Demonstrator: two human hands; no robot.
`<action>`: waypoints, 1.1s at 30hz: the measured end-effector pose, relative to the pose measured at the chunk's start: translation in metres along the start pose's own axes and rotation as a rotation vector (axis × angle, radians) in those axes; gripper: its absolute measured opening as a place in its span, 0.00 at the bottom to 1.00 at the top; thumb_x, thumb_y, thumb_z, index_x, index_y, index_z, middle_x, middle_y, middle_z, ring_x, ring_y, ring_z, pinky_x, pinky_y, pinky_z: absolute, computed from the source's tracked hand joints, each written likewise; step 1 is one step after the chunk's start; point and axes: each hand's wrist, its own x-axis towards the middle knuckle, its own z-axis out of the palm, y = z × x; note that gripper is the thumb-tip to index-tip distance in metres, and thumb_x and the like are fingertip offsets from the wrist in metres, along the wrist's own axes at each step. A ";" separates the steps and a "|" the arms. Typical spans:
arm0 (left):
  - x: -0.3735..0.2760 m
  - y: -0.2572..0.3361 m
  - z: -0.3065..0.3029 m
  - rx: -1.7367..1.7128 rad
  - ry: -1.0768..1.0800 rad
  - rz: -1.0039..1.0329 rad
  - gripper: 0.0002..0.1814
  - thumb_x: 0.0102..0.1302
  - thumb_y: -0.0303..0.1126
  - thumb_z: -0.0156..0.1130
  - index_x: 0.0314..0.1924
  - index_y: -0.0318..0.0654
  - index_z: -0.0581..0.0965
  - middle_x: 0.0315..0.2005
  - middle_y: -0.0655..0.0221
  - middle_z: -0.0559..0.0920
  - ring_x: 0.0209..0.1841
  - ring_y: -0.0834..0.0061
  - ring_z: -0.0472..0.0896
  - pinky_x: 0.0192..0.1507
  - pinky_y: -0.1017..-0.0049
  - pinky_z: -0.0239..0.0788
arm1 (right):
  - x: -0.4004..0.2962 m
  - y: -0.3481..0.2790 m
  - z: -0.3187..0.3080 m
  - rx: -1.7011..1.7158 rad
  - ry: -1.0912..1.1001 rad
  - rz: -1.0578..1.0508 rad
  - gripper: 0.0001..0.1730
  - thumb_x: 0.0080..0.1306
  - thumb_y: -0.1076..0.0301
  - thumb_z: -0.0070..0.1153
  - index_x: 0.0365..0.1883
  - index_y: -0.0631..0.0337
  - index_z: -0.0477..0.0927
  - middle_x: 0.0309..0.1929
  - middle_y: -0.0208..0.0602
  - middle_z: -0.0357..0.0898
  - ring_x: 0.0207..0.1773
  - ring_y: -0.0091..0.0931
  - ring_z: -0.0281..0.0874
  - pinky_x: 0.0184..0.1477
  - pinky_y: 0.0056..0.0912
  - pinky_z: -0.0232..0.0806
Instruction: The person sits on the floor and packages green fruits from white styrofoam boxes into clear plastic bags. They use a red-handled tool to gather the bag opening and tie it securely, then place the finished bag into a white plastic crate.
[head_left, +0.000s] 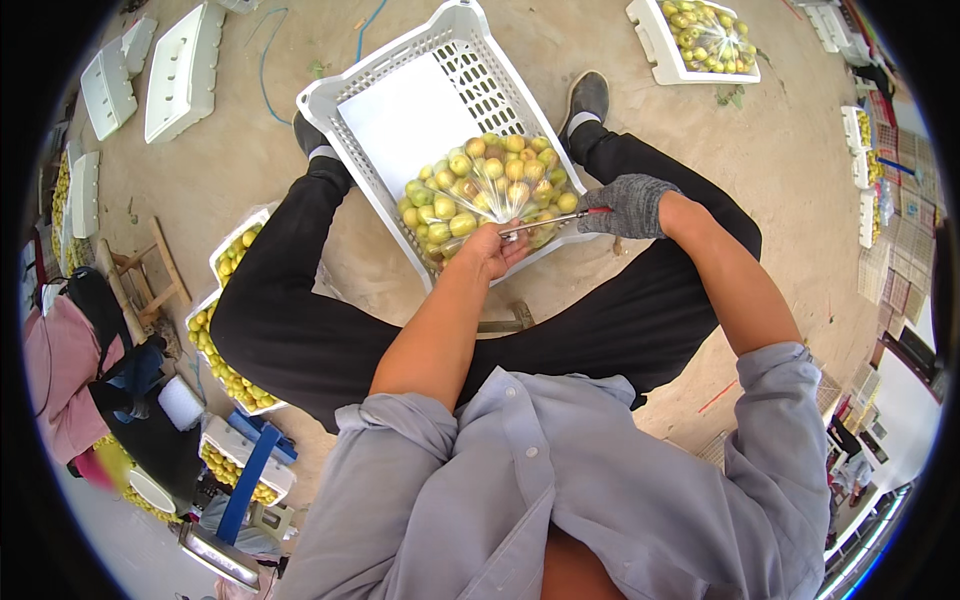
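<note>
A clear plastic bag of yellow-green fruit (487, 180) lies in the near end of a white plastic crate (517, 90) between my legs. My left hand (493, 251), bare, holds the gathered neck of the bag near the crate's near rim. In a grey knitted glove, my right hand (634, 206) grips a slim metal-shafted tool (551, 220) with a red handle. Its shaft points left and its tip reaches the bag's neck at my left fingers. What the tip catches on is too small to tell. A white sheet (405, 112) covers part of the crate's floor.
A white crate with bagged fruit (709, 41) stands ahead on the right. Empty white crates (184, 71) are ahead on the left. Fruit-filled crates (232, 360) sit beside my left leg, near a wooden stool (150, 277). A person in pink (71, 360) is at the left.
</note>
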 end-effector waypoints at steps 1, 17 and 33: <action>0.002 0.005 -0.003 0.060 -0.014 -0.032 0.06 0.65 0.34 0.59 0.37 0.41 0.75 0.29 0.71 0.79 0.33 0.76 0.80 0.39 0.73 0.75 | 0.004 0.012 0.004 0.045 0.038 -0.087 0.27 0.66 0.41 0.44 0.53 0.50 0.76 0.38 0.48 0.80 0.42 0.37 0.79 0.45 0.40 0.69; -0.026 0.058 0.077 2.249 0.344 0.140 0.11 0.51 0.35 0.66 0.25 0.33 0.81 0.25 0.58 0.83 0.29 0.64 0.83 0.34 0.68 0.76 | -0.073 0.039 -0.041 0.530 0.733 -0.203 0.30 0.63 0.41 0.47 0.57 0.49 0.73 0.53 0.50 0.71 0.49 0.46 0.76 0.53 0.42 0.67; -0.040 0.048 0.043 2.112 0.374 0.565 0.17 0.49 0.40 0.69 0.40 0.46 0.81 0.33 0.59 0.83 0.39 0.60 0.81 0.42 0.65 0.72 | -0.097 0.029 -0.047 0.369 0.830 -0.246 0.26 0.63 0.46 0.44 0.48 0.56 0.78 0.42 0.53 0.79 0.46 0.37 0.80 0.49 0.39 0.69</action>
